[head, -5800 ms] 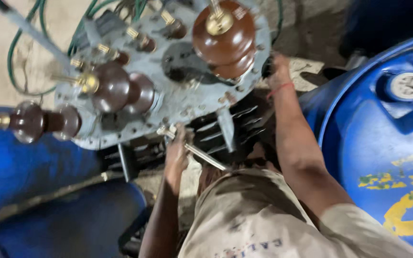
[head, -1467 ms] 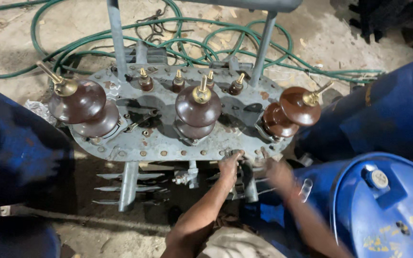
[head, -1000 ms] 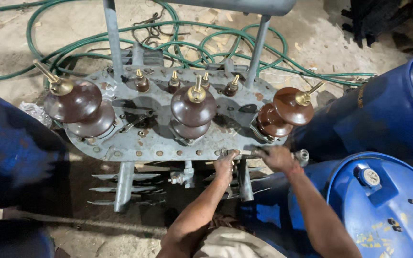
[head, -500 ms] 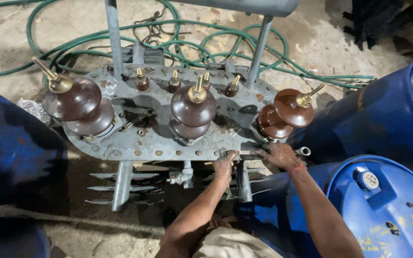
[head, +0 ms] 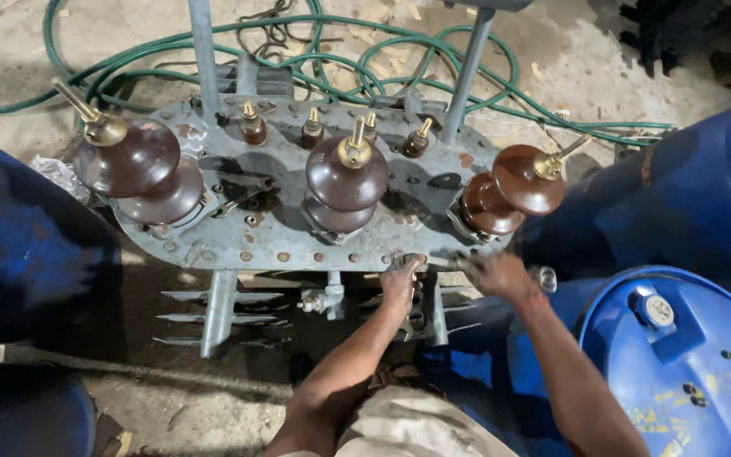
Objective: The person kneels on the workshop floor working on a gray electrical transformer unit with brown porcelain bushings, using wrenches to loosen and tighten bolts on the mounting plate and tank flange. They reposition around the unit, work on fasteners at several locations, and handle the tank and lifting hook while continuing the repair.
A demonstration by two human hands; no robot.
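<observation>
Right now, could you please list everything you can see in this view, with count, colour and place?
Cover plate: one, grey, oval, centre.
Large insulators: three, brown, brass-tipped, across the plate.
Small insulators: four, brown, plate's far edge.
Hose: green, coiled on the ground behind.
Drums: blue, right side.
Wrench: one, metal, at plate's near edge.
Left hand: touching the plate's rim.
Right hand: gripping the wrench.

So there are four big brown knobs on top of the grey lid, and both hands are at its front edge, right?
Not four. The head view shows three big brown knobs on the grey lid. The left hand and right hand are at its front edge.
</observation>
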